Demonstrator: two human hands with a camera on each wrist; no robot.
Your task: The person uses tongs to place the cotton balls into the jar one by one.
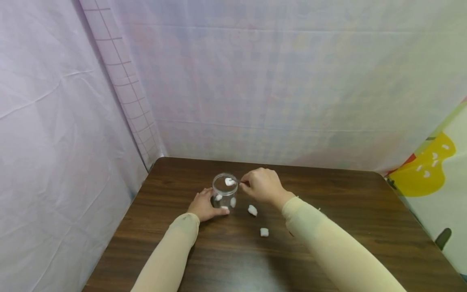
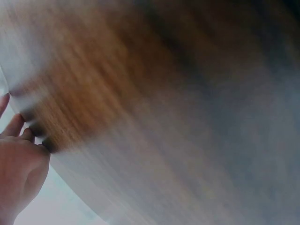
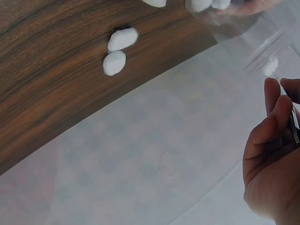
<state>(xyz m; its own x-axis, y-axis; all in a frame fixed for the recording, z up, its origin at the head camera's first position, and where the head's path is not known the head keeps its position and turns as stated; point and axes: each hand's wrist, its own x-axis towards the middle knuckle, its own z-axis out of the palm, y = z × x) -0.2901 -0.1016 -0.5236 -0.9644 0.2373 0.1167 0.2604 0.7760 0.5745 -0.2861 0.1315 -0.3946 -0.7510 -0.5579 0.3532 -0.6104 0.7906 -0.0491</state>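
Observation:
A clear jar (image 1: 225, 190) stands upright on the table with several white cotton balls inside. My left hand (image 1: 206, 206) holds its lower side, thumb in front and fingers around the left. In the left wrist view, only part of the left hand (image 2: 23, 164) shows, fingertips near the tabletop. My right hand (image 1: 263, 185) pinches slim metal tweezers (image 3: 295, 125) beside the jar's rim. At the tweezers' tip is a cotton ball (image 3: 271, 66), which appears at the jar's mouth in the head view. More cotton balls (image 1: 252, 210) lie on the table right of the jar.
The brown wooden table (image 1: 310, 251) meets a pale curtain (image 1: 292, 89) along its back edge. White fabric (image 1: 54, 142) hangs at the left. A yellow printed shape (image 1: 425, 172) shows on the cloth at the right.

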